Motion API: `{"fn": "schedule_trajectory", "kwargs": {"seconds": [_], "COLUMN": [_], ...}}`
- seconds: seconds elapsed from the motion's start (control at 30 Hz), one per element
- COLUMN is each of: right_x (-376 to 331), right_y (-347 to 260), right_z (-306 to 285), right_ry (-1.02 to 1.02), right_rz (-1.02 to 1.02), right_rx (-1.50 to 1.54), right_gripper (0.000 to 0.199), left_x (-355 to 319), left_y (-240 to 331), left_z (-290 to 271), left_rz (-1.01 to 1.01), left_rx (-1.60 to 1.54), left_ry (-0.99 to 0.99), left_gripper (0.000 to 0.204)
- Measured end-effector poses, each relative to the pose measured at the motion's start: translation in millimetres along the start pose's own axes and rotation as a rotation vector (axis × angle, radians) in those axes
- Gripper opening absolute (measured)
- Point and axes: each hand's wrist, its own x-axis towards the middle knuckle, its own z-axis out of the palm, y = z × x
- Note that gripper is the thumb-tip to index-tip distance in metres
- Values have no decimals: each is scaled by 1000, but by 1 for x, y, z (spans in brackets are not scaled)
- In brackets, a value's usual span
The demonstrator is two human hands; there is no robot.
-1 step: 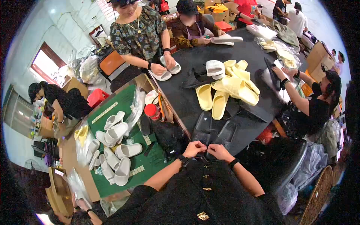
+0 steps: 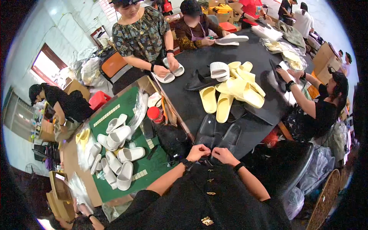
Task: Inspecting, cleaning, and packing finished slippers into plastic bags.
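My left hand [image 2: 197, 152] and my right hand [image 2: 224, 156] come together close to my body, fingers pinched almost tip to tip. Whatever sits between the fingertips is too small to make out. Just beyond them, a pair of black slide sandals, one on the left [image 2: 208, 126] and one on the right [image 2: 232, 135], lies on the black tabletop [image 2: 184, 103]; my hands overlap their near ends. Farther off is a heap of pale yellow slides [image 2: 241, 90], with a white slide [image 2: 219, 70] at its far left edge and black slides [image 2: 199, 81] beside it.
On the left, a green table [image 2: 153, 174] carries several light grey slides [image 2: 125, 175] and a red-lidded jar [image 2: 155, 114]. Across the table, a person's hands [image 2: 168, 69] touch white slides. At the right, another person's hands [image 2: 289, 78] handle a black slide. A dark chair [image 2: 283, 161] stands right of me.
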Motion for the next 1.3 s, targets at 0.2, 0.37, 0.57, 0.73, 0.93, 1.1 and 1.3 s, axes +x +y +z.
{"fn": "schedule_trajectory", "kwargs": {"seconds": [0.2,0.37,0.57,0.73,0.93,1.1,1.3], "right_x": [-1,-1,3,4,5,4,4], "right_y": [6,13,14,14,4,7,6], "right_z": [0,4,7,6,2,3,2], "right_ry": [-7,11,-8,-9,-55,-25,-42], "right_rz": [36,-24,8,-5,105,90,124], "right_rx": [7,-15,-73,-34,-35,18,15], "right_gripper": [10,13,16,16,15,15,16], "left_x": [-3,0,2,0,0,2,2], "left_y": [12,5,1,12,13,6,4], "left_z": [4,3,-1,1,0,-4,-5], "left_rz": [-25,-45,-1,-73,-52,-42,-22], "left_rx": [-18,-110,-8,40,96,58,91], "left_ry": [39,-27,-61,-42,-38,-30,-11], "left_gripper": [10,10,10,12,14,12,11]}}
